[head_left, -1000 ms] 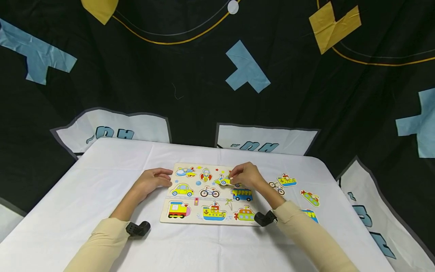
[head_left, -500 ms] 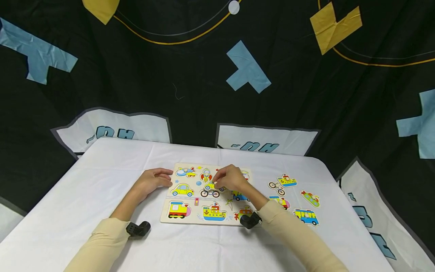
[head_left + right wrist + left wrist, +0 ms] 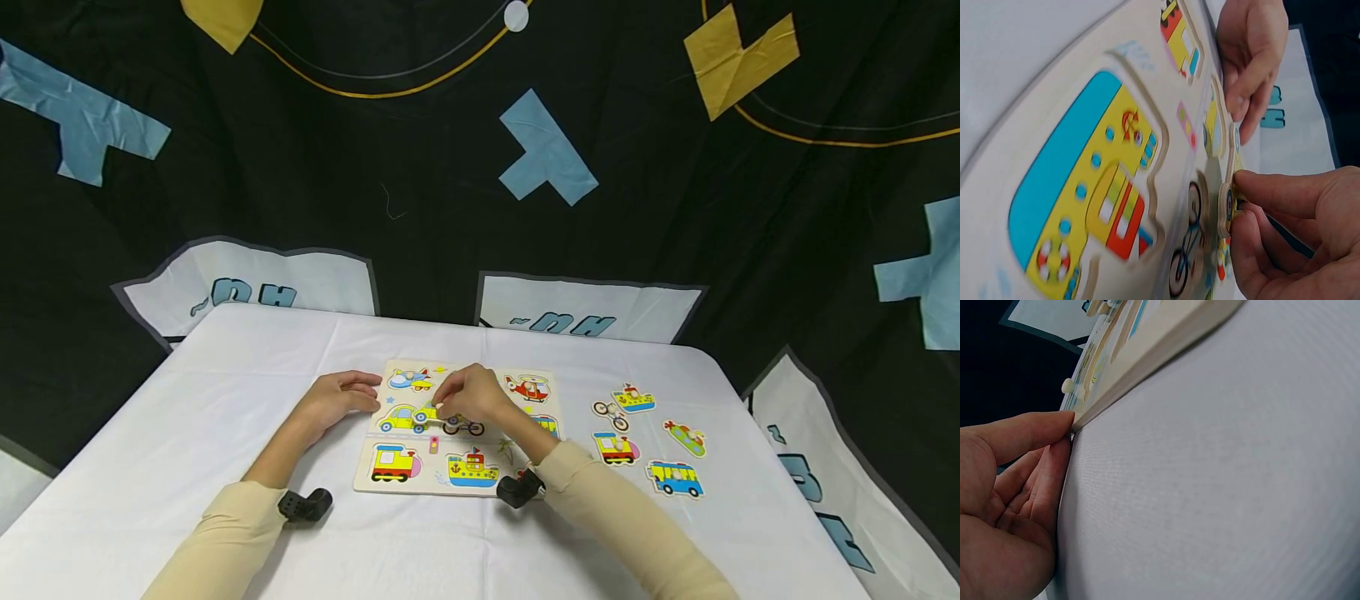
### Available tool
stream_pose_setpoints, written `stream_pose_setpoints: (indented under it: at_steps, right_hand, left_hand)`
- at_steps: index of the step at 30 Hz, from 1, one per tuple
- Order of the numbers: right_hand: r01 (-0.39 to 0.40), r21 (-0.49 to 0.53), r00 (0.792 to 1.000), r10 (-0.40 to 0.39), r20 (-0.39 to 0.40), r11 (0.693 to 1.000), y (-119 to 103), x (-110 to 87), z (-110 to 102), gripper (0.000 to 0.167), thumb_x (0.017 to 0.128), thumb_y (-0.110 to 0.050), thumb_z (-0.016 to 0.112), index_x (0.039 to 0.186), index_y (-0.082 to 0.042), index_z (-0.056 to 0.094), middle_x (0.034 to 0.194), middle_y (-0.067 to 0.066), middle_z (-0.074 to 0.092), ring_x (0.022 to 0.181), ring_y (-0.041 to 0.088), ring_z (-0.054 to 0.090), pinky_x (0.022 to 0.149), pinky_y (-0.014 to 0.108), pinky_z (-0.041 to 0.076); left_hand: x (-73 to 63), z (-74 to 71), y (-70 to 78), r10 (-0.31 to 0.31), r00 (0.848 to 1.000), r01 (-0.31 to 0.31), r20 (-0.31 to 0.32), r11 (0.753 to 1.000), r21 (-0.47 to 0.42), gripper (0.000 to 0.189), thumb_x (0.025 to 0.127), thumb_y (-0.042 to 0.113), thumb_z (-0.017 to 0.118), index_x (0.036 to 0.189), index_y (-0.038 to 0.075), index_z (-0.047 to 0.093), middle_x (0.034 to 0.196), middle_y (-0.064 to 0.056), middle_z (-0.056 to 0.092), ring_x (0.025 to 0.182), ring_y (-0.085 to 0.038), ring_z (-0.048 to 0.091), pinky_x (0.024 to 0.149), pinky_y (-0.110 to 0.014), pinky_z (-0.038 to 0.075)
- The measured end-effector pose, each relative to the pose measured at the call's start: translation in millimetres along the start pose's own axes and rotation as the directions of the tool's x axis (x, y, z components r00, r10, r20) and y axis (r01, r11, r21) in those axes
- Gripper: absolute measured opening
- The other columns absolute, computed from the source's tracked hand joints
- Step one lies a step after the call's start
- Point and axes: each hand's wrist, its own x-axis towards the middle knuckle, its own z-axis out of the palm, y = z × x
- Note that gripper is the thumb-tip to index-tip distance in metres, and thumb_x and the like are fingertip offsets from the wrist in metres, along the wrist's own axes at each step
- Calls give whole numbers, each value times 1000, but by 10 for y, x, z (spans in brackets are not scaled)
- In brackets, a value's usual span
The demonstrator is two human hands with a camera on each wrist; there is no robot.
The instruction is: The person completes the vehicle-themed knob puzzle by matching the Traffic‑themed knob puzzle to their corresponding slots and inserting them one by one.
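The right hand (image 3: 471, 394) has its grip pinched on the car piece (image 3: 426, 414), thumb and finger meeting at it, over the board (image 3: 433, 477). In the head view the piece overlaps the right end of the board's yellow car picture and the left of its bicycle picture; whether it touches the board I cannot tell. The left hand (image 3: 337, 397) rests at the board's left edge, fingers fairly straight and touching it, its grip relaxed. The board lies flat on the white tabletop (image 3: 420, 546). To its right lie five loose pieces: the ship (image 3: 634, 398) and bicycle (image 3: 611, 415) just beside each other, the train (image 3: 615, 448) nearer the person, the submarine (image 3: 684, 437) farther right, and the bus (image 3: 675, 479) nearest the person.
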Motion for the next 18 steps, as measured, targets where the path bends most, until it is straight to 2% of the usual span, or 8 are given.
stream_pose_setpoints:
  at_steps: [4,5,6,9,12,13,14,18]
  right_hand:
    - [6,9,1000,-6,7,1000,-61,22,86,8,77,-9,86,81,-14,80,75,-5,71,75,11,57,72,27,46]
    - [12,10,1000,-12,7,1000,-74,26,102,8,77,-9,85,82,-14,81,75,-5,71,74,11,57,74,29,47]
    - [17,11,1000,-17,7,1000,-86,30,118,8,77,-9,85,82,-14,81,74,-5,71,74,10,57,83,32,48]
    - [25,16,1000,-25,7,1000,-122,41,157,8,78,-10,85,83,-14,81,73,-6,70,74,10,56,87,35,47]
    - [21,37,1000,-22,6,999,-141,61,195,8,78,-10,85,84,-14,81,73,-5,69,73,9,57,82,30,47]
    - [18,45,1000,-19,6,999,-145,69,209,9,78,-10,85,84,-14,81,74,-5,69,73,9,56,74,28,45]
    - [18,49,1000,-18,5,999,-149,77,225,9,78,-10,86,84,-14,81,74,-5,70,73,9,57,71,25,43]
    - [8,57,1000,-9,4,998,-163,103,299,9,77,-11,86,84,-14,81,73,-5,71,72,7,58,68,22,43]
  left_hand:
    - [7,-1,-20,1,1000,-1,-5,1000,-1,50,86,18,76,134,9,64,107,-6,73,104,-23,62,102,-45,43]
    - [11,0,-22,2,1000,-2,-6,1000,0,50,86,18,76,134,9,64,107,-6,73,103,-23,62,102,-45,43]
    - [13,0,-23,4,1000,-4,-6,1000,0,50,85,18,76,133,9,64,106,-6,72,103,-22,62,102,-44,43]
    - [3,-3,-18,6,1000,-6,-3,1000,-5,51,85,17,77,133,9,65,105,-6,73,102,-22,63,102,-44,43]
    - [-11,-8,-9,13,1000,-13,2,1000,-12,51,84,17,78,133,8,65,105,-6,73,101,-21,63,101,-44,43]
    - [-14,-8,-6,14,1000,-14,3,1000,-15,51,84,16,78,133,8,65,105,-6,73,101,-21,63,101,-44,43]
    - [-17,-7,-3,15,1000,-15,3,1000,-18,51,84,16,78,133,8,65,105,-6,73,101,-21,63,101,-44,43]
    - [-12,-6,-5,10,1000,-10,3,1000,-17,51,84,17,78,133,9,65,106,-7,73,102,-21,63,102,-45,42]
